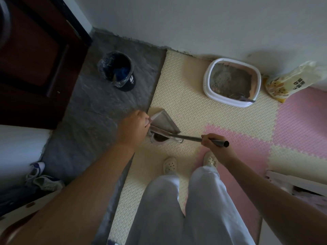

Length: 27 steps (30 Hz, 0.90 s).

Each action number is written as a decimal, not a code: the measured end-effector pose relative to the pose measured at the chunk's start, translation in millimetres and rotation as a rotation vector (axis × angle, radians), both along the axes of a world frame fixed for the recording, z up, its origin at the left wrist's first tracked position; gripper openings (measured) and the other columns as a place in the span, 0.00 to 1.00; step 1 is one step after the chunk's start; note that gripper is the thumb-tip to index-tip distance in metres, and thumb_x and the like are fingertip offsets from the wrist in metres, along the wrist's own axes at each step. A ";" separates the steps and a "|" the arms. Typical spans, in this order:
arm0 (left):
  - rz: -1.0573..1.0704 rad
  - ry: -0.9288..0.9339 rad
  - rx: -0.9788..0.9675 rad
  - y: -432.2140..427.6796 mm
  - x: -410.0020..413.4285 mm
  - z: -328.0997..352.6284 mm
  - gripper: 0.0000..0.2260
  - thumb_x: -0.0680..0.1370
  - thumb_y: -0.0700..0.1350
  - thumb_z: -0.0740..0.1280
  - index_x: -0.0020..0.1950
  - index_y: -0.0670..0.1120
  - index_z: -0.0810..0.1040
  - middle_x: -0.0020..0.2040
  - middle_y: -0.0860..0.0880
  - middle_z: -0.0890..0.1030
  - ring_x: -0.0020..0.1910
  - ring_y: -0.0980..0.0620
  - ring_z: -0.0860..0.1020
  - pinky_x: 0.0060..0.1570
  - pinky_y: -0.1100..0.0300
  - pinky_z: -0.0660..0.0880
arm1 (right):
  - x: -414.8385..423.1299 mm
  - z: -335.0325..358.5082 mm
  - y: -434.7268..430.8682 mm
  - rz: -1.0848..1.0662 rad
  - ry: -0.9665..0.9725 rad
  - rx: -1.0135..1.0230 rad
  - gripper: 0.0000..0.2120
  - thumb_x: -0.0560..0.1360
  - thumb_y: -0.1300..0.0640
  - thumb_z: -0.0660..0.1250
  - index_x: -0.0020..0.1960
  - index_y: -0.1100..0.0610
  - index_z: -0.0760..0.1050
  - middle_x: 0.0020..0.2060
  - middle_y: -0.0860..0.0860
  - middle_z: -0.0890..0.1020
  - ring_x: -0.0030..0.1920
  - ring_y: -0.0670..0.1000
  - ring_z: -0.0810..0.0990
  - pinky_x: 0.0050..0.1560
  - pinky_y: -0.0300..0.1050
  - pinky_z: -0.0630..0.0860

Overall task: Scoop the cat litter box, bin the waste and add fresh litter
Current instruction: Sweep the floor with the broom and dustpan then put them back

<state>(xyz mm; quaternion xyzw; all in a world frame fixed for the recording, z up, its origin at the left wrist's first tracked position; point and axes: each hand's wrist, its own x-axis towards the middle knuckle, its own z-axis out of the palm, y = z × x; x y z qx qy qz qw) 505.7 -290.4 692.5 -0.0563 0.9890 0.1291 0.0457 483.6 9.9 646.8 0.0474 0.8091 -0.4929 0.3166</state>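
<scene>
**Position.** The person stands on the foam floor mat (185, 96), holding a grey dustpan (165, 123) above it, between the bin (127, 84) on the left and the litter box (228, 101) against the wall on the right. The litter box is well apart from the hands. It holds grey litter, and a small scoop (246, 99) lies in its near corner. A yellow litter bag (286, 82) leans just beside the box on its right.

**Hands.** The right hand (211, 140) is wrapped round the dustpan's metal handle (189, 138) near its free end. The left hand (136, 126) is closed on the pan's left corner. Its fingertips are hidden behind the pan. Whether the pan carries anything cannot be told.

**Handling, as judged.**
- The dustpan looks stiff and light. With the long handle its load would sit far from the grip, so steadying it with a second hand at the pan is sound.
- The scoop is small and rigid and is best taken by its protruding handle.
- The litter is loose grain and will spill if tipped quickly.
- The litter bag appears soft and full, and probably heavy. It should be gripped at the neck and supported underneath.
- The bin's thin liner could slip inward under a dropped load.

**Progress.** The litter looks uneven, and fresh litter appears not yet added.
</scene>
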 end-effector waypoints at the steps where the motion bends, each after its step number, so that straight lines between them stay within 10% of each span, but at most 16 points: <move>1: -0.005 -0.004 0.008 -3.8 5.2 1.4 0.07 0.76 0.45 0.69 0.48 0.42 0.81 0.44 0.45 0.80 0.34 0.53 0.73 0.30 0.65 0.60 | -1.6 5.6 -0.5 -0.035 0.014 -0.009 0.08 0.70 0.47 0.66 0.38 0.49 0.80 0.46 0.64 0.80 0.52 0.70 0.76 0.53 0.70 0.72; 7: 0.086 0.020 0.087 -33.1 41.6 19.6 0.07 0.75 0.46 0.71 0.44 0.43 0.80 0.41 0.45 0.79 0.32 0.47 0.77 0.30 0.60 0.67 | -21.0 54.5 2.7 -0.122 0.128 0.001 0.07 0.74 0.58 0.67 0.39 0.53 0.81 0.43 0.63 0.81 0.49 0.69 0.77 0.55 0.68 0.73; 11: 0.156 0.060 0.089 -59.3 50.3 45.3 0.08 0.72 0.46 0.75 0.44 0.43 0.81 0.42 0.46 0.80 0.36 0.44 0.79 0.33 0.54 0.76 | -37.3 84.9 4.9 -0.122 0.201 0.001 0.08 0.70 0.49 0.67 0.41 0.53 0.80 0.42 0.60 0.81 0.49 0.68 0.78 0.57 0.67 0.73; 22: 0.062 0.285 -0.009 -116.3 6.3 113.5 0.14 0.72 0.54 0.66 0.41 0.45 0.82 0.42 0.49 0.80 0.38 0.48 0.79 0.35 0.55 0.77 | -143.6 127.6 -48.1 0.023 0.277 0.086 0.08 0.75 0.55 0.63 0.39 0.52 0.78 0.35 0.53 0.81 0.39 0.56 0.80 0.39 0.46 0.71; 27: 0.029 0.469 -0.117 -127.2 -35.0 164.6 0.07 0.69 0.43 0.73 0.41 0.39 0.81 0.40 0.45 0.80 0.40 0.52 0.74 0.41 0.60 0.71 | -208.1 146.5 -71.8 0.029 0.273 0.016 0.09 0.75 0.55 0.65 0.37 0.52 0.78 0.37 0.55 0.83 0.37 0.52 0.79 0.42 0.47 0.72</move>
